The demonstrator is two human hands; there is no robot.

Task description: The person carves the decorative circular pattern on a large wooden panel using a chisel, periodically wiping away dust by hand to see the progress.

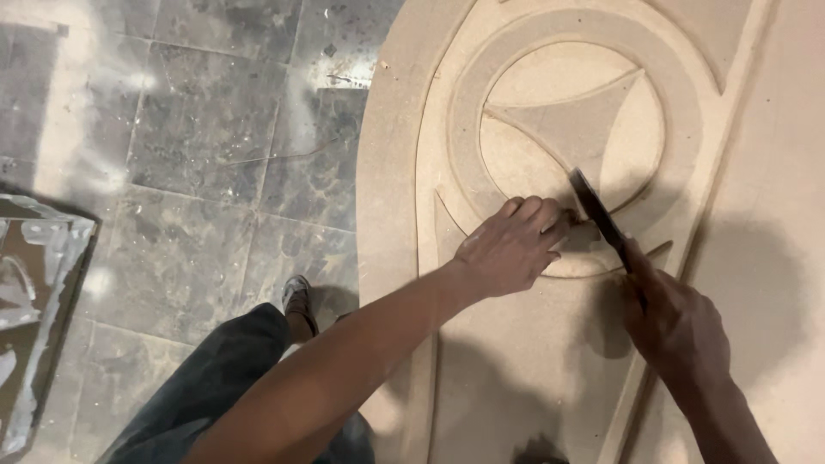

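Head view, looking down: large carved board [533, 361], pale tan, fibreboard by the look of it, with raised ring and curved triangular relief inside a round recess. Right hand [675, 331] wrapped tight around the handle of a dark flat-bladed tool [597, 210], probably a chisel or file; blade angled up and to the left, tip lying at the lower edge of the round recess. Left hand [509, 249] rests on the board just beside the blade, fingers curled together, fingertips pressed at the carved groove next to the tool tip; whether they touch the blade cannot be told. Both forearms reach in from the bottom of the frame. Left of the board: grey tiled floor [198, 155], dusty with pale smears. Person's dark trouser leg [215, 387] and one shoe [298, 296] stand on the tiles close to the board's edge. Paint-streaked panel [34, 292] at far left
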